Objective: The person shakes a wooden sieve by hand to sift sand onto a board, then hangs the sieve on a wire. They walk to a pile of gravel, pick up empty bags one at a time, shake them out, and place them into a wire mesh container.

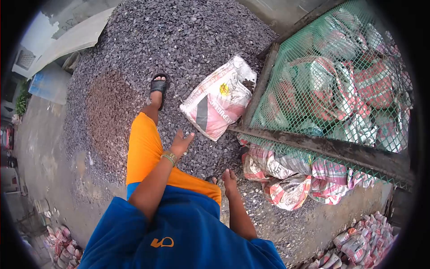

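My left hand (181, 143), with a band (170, 158) at its wrist, hangs over the gravel with fingers apart and holds nothing. Just ahead of it, not touched, a white and red printed sack (217, 98) lies on the gravel pile (188, 40). Dark stones (247, 84) show at the sack's mouth. My right hand (230, 180) is lower and to the right, close to the stacked filled sacks (289, 190). It looks empty and loosely open, though its fingers are partly foreshortened.
At the right, a wooden frame (322, 142) with green netting (331, 80) stands over more sacks. Reddish-brown gravel (109, 116) lies left of my sandalled foot (159, 87). Further sacks (363, 240) are piled at the lower right, others (62, 246) at the lower left.
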A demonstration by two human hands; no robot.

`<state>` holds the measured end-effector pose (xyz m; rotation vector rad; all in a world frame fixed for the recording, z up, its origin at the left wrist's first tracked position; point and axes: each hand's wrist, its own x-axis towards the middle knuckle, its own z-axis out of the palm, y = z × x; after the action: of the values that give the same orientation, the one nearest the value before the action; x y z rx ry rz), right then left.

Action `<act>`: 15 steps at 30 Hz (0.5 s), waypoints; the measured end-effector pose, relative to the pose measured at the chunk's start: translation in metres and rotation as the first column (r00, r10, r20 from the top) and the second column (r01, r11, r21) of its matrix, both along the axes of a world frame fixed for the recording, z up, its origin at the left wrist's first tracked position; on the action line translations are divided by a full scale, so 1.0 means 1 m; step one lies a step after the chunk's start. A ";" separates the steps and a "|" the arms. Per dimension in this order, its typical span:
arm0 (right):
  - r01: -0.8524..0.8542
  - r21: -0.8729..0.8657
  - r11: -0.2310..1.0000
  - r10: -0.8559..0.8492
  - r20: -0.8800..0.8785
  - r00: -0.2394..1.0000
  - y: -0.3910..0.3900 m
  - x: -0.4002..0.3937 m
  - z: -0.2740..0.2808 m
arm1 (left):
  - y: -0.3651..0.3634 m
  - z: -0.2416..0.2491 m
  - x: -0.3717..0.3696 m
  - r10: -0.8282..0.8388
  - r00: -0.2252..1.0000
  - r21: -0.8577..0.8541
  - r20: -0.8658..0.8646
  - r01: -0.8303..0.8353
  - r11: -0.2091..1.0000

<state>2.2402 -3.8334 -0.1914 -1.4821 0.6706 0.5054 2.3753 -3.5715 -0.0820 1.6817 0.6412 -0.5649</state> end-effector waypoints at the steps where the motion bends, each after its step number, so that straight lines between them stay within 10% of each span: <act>1: 0.067 0.030 0.997 -0.067 -0.024 0.997 0.007 0.009 -0.001 | 0.003 -0.029 0.012 0.049 0.992 0.085 0.113 -0.059 0.995; 8: 0.396 0.097 0.913 -0.371 -0.206 0.905 0.047 0.072 -0.087 | 0.043 -0.129 0.118 -0.076 0.995 0.433 0.070 0.039 0.901; 11: 0.301 -0.034 0.953 -0.303 -0.115 0.946 0.062 0.100 -0.152 | 0.068 -0.165 0.159 -0.307 0.952 0.615 -0.006 0.246 0.749; 15: 0.149 -0.254 0.956 -0.246 -0.411 0.878 0.068 0.186 -0.175 | 0.085 -0.215 0.216 -0.450 0.887 0.666 -0.103 0.398 0.631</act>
<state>2.4265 -3.7649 -0.3659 -1.4888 1.2577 0.6299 2.5913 -3.4864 -0.2972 2.5832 0.3987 -0.6393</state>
